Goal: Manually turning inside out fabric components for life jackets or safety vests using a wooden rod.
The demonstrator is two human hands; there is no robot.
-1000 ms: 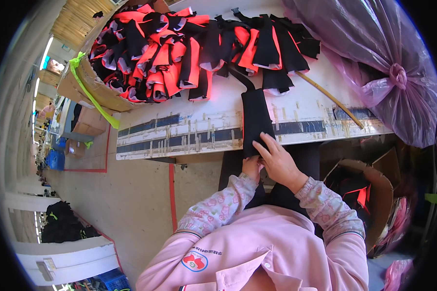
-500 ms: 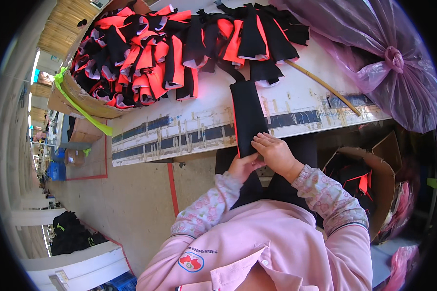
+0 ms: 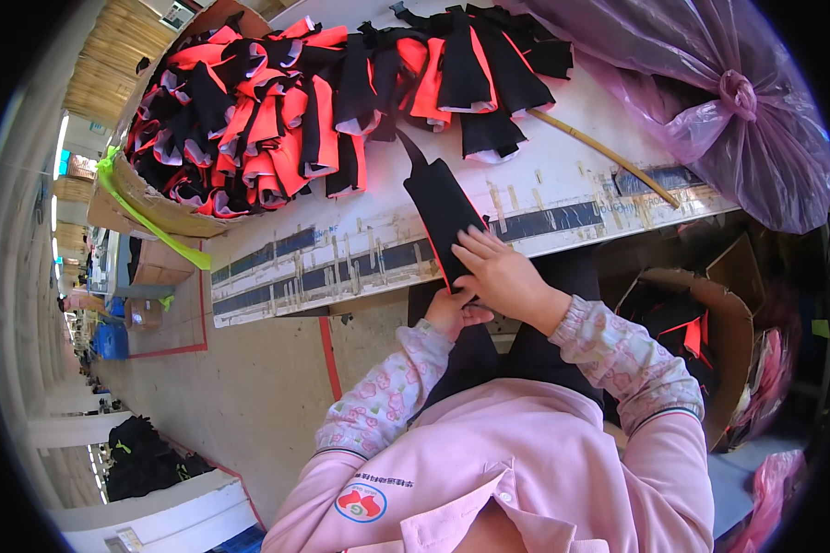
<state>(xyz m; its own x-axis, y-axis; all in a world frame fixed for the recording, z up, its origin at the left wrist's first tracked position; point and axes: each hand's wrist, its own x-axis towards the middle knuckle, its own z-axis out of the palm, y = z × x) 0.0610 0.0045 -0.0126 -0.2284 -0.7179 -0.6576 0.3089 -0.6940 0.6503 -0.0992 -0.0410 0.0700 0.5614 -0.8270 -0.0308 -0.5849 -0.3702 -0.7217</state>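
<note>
A long black padded fabric piece (image 3: 441, 205) with an orange-red edge and a narrow strap at its far end reaches from the table edge toward me, tilted to the left. Its near end is held by my left hand (image 3: 454, 313), whose fingers are closed on it. My right hand (image 3: 505, 278) lies over the near right part of the piece, fingers stretched out flat on its surface. What the fingers do beneath the fabric is hidden.
Similar black and orange-red pieces (image 3: 281, 120) heap out of a cardboard box (image 3: 120, 198) onto the white table (image 3: 563, 189). A thin bamboo stick (image 3: 609, 158) and a knotted purple plastic bag (image 3: 738, 92) lie at the right. Another open carton (image 3: 733, 346) stands below the table.
The piece's far end has swung to the left, so it slants now. My right hand has slid left, farther over the fabric; my left hand has shifted slightly.
</note>
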